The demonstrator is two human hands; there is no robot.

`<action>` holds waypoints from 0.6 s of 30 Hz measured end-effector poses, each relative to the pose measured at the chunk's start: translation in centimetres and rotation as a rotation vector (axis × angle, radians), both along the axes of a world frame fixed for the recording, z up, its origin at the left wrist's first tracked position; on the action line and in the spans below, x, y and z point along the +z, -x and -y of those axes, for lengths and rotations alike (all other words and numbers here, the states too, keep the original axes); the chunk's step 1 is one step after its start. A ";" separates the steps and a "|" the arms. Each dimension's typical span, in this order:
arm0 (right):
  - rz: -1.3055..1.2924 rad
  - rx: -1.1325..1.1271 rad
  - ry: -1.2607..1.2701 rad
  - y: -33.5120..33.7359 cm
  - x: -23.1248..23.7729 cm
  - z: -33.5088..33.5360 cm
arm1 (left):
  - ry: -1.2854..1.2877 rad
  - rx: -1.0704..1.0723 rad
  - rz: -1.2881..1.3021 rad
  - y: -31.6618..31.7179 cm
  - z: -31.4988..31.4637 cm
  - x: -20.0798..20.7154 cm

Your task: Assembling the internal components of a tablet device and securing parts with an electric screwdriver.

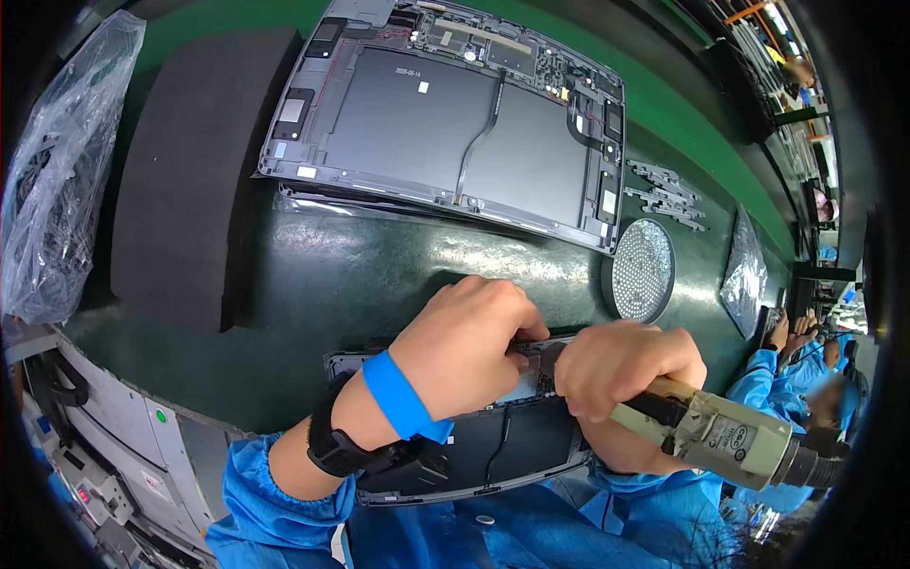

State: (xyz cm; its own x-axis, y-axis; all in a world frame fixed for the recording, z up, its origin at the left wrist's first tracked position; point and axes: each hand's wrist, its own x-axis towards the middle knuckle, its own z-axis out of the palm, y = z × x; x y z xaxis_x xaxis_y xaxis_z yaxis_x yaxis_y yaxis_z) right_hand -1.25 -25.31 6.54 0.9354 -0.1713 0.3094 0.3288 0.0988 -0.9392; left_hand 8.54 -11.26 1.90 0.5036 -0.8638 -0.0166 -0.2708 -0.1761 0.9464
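— Dark green bench (351, 294), glossy under the lights. Landmark: the round dish (609, 284) with the dotted silver top. Where's the workpiece?

— Open laptop base (536, 441), left of the dish and nearer the wearer. Far edge partly covered by both hands.

— State of the hands?

— Right hand (630, 370) closed round the front of a power driver (735, 441); driver body sticks out rightward, on the wearer's side of the dish. Left hand (464, 341) just beside it, fingers curled low over the board strip. Cannot tell whether they pinch anything. Driver tip hidden.

— How far along?

— Judging by what shows: dark battery panel and cable lie in place, cover off, insides exposed. Fastening or unfastening at the board strip seems in hand; cannot tell which. Closing up not yet done. Second open base (408, 133), beyond and left of the dish, has its insides bared too, no hand on it.

— Orientation?

— Base in work: long axis runs left to right across the wearer, right end slightly farther off. Board strip on the far side, battery panel toward the wearer. Second base lies similarly, its right end slanting back toward the dish.
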 end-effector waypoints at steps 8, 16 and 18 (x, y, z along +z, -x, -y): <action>-0.005 0.117 0.045 -0.2 -0.1 0.9 | -0.007 -0.014 -0.025 0.0 -0.2 0.0; -0.014 0.016 -0.015 0.0 0.2 0.4 | 0.046 0.290 0.032 -1.7 -7.9 8.9; 0.070 0.079 -0.059 -0.2 -0.5 0.7 | -0.065 0.502 0.042 0.2 -11.0 9.6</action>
